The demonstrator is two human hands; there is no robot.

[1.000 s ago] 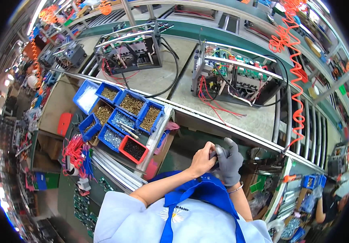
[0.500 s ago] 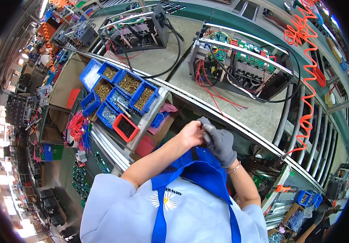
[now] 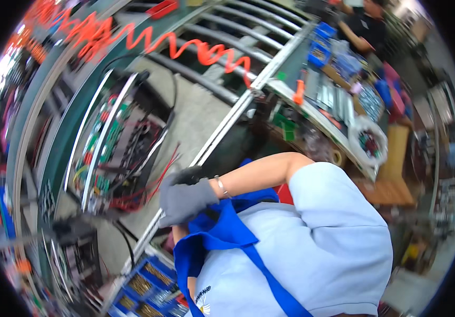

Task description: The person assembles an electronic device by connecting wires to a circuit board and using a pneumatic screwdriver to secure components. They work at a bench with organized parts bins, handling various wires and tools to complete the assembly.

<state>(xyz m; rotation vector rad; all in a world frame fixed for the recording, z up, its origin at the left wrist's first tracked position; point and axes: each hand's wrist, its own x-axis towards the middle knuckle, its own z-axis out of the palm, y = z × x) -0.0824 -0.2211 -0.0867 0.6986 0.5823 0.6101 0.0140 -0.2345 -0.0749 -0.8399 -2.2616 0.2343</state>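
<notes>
My right hand (image 3: 188,202), in a grey glove with a bracelet at the wrist, is held in front of my blue apron (image 3: 227,227), near the conveyor's edge. Its fingers are blurred and lie across where my left hand is. Of my left arm only a strip of bare forearm (image 3: 181,232) shows; the left hand is hidden behind the glove and apron. A dark patch beside the glove is too smeared to name. Closest to the hands is an open electronics unit (image 3: 116,142) with green circuit boards, silver rails and loose red wires (image 3: 161,177).
An orange coiled hose (image 3: 206,53) runs above the rollers (image 3: 238,31). Blue bins of brass screws (image 3: 143,285) stand at the lower left. On the right bench lie an orange-handled tool (image 3: 299,92) and a bag-lined tub (image 3: 367,140). Another person (image 3: 364,26) works at the far right.
My view has swung to the right, bringing the right-hand bench and the other person further in. My left hand, bare and touching the gloved right one before, is now hidden.
</notes>
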